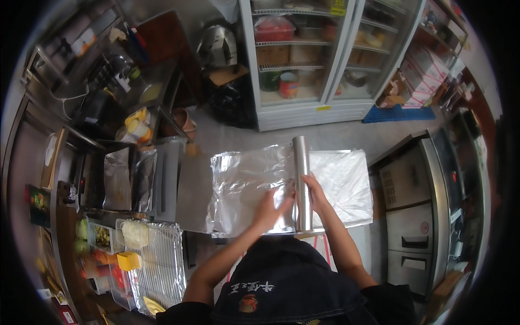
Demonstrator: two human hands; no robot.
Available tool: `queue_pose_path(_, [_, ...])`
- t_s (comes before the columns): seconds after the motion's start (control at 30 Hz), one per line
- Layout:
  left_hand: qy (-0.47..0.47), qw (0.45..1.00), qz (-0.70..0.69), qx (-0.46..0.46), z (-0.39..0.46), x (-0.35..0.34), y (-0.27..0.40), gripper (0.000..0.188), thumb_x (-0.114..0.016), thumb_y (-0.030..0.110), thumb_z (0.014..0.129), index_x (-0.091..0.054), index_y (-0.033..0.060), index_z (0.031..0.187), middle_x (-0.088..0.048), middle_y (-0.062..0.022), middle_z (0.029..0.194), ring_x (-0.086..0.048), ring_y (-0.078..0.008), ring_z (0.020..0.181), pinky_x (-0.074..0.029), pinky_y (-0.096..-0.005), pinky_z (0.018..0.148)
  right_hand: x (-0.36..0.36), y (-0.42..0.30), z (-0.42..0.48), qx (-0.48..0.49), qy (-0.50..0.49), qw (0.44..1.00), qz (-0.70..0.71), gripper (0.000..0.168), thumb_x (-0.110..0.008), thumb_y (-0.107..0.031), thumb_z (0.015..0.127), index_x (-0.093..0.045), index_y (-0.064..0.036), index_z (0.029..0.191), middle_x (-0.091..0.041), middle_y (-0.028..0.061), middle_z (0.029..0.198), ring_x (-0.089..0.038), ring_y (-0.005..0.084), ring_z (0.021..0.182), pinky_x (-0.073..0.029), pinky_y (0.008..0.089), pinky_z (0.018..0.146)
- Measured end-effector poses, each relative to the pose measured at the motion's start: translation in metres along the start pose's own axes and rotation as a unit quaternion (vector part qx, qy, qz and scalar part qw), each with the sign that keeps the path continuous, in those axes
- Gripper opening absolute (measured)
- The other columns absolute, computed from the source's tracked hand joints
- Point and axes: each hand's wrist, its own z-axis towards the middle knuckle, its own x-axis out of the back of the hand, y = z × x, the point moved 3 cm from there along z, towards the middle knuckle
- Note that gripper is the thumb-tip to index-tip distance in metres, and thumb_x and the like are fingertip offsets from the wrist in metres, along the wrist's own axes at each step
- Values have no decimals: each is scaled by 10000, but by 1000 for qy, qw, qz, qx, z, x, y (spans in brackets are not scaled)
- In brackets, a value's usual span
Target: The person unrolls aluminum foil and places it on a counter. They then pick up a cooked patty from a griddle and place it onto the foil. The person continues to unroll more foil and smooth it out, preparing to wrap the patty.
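Note:
A roll of aluminium foil [300, 162] lies crosswise on the metal worktop [194, 191]. From it a crinkled foil sheet [243, 174] spreads out to the left. My right hand [316, 191] grips the roll from its right side, near mid-length. Over the sheet, just left of the roll, my left hand [270, 211] has its fingers apart and is slightly blurred. Its fingertips reach close to the roll; whether they touch it I cannot tell. A clear plastic sheet [343, 187] covers the surface to the right of the roll.
At lower left, a wire rack [160, 260] sits over foil beside several food tubs [101, 237]. Foil-lined trays [118, 178] are left of the worktop. A glass-door fridge [292, 69] stands beyond, with a steel cabinet [408, 227] on the right.

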Motion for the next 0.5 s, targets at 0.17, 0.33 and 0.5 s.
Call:
queue_pose_path(0.17, [-149,975,-161,49,-42,-69,43,333,-625,286,898,-551,-24,992,-609,-57,804,-592,-127,694,-488,-273,618,39,-3,-49,25,42,997,62,348,-631,-108,831,-471,20,1112,-608,175,946,-650,277,868,-565,374,778])
queue_pose_path(0.33, [-321,909,-225,137,-42,-73,32,172,-603,181,908,-608,9,910,-581,0,712,-563,-75,587,-466,-211,506,50,-11,-94,-26,43,984,173,517,-531,-318,815,-551,71,1156,-645,220,1011,-654,296,891,-546,377,786])
queue_pose_path(0.5, [-269,919,-209,198,14,-110,30,280,-589,320,906,-656,50,877,-579,26,722,-514,-64,567,-430,-234,495,112,23,-102,-24,59,978,196,356,-564,-269,789,-615,35,967,-645,136,758,-628,246,626,-548,333,584])
